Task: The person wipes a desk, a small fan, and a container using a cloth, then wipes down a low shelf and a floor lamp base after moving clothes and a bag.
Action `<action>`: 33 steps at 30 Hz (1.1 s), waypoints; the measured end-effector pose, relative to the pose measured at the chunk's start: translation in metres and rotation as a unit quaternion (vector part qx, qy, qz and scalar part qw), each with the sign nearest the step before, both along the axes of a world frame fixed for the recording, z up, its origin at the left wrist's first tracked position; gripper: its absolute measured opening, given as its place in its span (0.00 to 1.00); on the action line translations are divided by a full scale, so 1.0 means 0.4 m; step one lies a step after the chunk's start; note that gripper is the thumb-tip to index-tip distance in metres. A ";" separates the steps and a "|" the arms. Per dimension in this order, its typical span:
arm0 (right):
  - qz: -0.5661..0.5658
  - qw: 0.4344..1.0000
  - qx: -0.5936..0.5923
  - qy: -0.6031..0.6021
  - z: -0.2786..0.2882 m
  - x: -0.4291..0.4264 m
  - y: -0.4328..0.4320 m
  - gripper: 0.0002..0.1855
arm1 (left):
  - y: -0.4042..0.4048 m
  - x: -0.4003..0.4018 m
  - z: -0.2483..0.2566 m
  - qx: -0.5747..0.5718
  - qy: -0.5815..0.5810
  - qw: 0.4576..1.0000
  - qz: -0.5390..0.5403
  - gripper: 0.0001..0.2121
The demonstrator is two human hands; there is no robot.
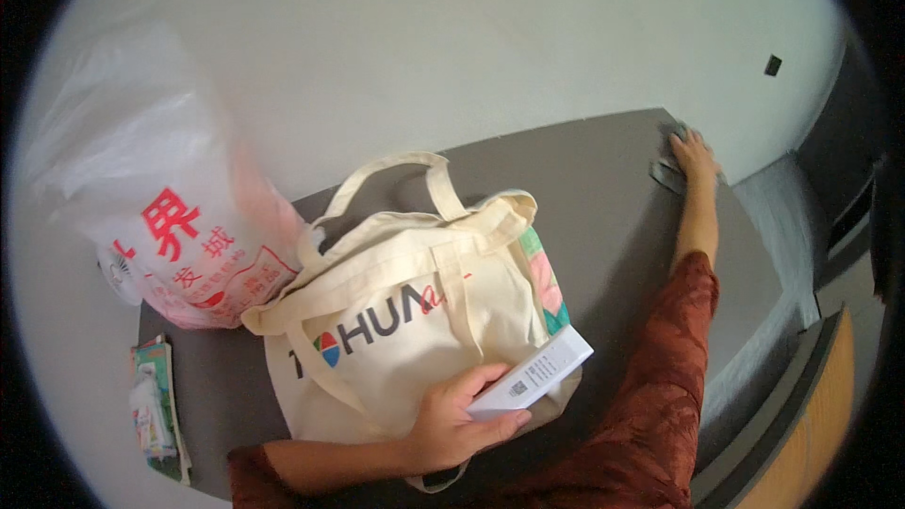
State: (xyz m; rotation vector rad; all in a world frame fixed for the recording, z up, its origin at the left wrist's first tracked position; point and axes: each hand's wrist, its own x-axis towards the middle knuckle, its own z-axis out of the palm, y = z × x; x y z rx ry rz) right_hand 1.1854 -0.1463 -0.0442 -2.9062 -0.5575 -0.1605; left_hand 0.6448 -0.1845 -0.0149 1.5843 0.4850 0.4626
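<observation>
My left hand (459,417) grips a slim white box (532,376) with small print and a printed code on one side. The box is tilted in front of a cream canvas tote bag (382,382), which stands with its handles up and bears large printed lettering. At the far right corner of the grey tabletop (565,170), my right hand (696,154) is on a grey cloth (666,174), its arm stretched out. Part of the cloth is hidden under the fingers. What the tote contains cannot be seen.
A white plastic bag (177,155) with red printing stands left of the tote. Near the left edge lie a green packet (173,396) and a white plastic package (150,417). Behind the table rises a pale wall (452,35). A wooden panel (806,431) curves at lower right.
</observation>
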 end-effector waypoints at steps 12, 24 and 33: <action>-0.032 0.996 0.017 -0.086 -0.041 -0.115 -0.516 0.29 | 0.003 0.011 -0.034 0.058 -0.019 0.998 0.011 0.17; -0.015 0.991 0.054 -0.121 -0.069 -0.501 -0.605 0.25 | 0.002 0.019 -0.034 0.079 -0.038 0.996 0.009 0.16; 0.259 0.952 0.115 -0.112 -0.060 -0.765 -0.547 0.27 | -0.009 0.003 -0.036 0.124 -0.086 0.986 0.068 0.17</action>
